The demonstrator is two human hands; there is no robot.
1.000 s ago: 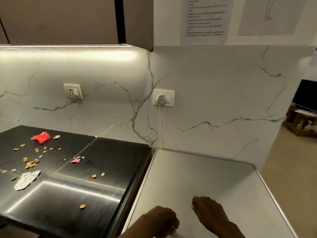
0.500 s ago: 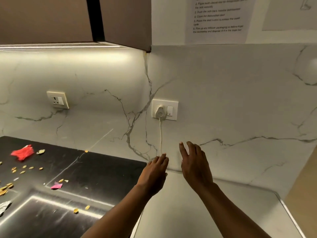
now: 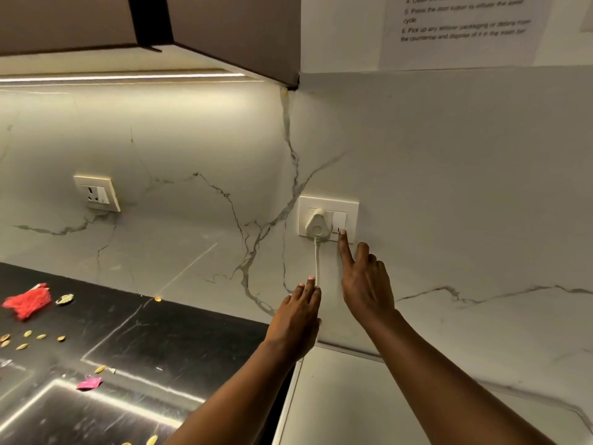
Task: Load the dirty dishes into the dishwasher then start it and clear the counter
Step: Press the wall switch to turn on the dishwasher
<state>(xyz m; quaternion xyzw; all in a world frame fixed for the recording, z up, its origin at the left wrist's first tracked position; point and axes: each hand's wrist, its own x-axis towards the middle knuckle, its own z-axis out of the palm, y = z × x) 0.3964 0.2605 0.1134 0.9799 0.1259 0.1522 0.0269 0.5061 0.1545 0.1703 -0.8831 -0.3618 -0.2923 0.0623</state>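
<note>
**Switch touched at wall socket; dishwasher body out of frame**

Hidden/cut off: only a pale grey top [image 3: 369, 409] was seen at lower right, its front cut off by the frame edge; whether it was the dishwasher could not be told. No dishes were in view. The cord [image 3: 317, 261] was lost behind the left hand [image 3: 296, 319].

Writing: a sheet [image 3: 462, 27] on the wall was cropped at the top. Partly readable: "Press the start button…", "Pick up any leftover packaging or debris from the countertop and dispose of it in the trash". The rest was too blurred.

Counts: two sockets, one free [image 3: 97, 193], one [image 3: 328, 220] with a white plug [image 3: 317, 225]. Two hands. On the black counter [image 3: 179, 342]: one red wrapper [image 3: 28, 301], one pink scrap [image 3: 89, 383], roughly a dozen seeds [image 3: 41, 336], some cut off at the left edge.

Grip: the right hand [image 3: 365, 287] was held with index finger extended, tip touching the switch [image 3: 340, 222] beside the plug, other fingers curled, nothing held. The left hand was flat, fingers straight, just below the plug, nothing held; contact with the wall could not be told.
</note>
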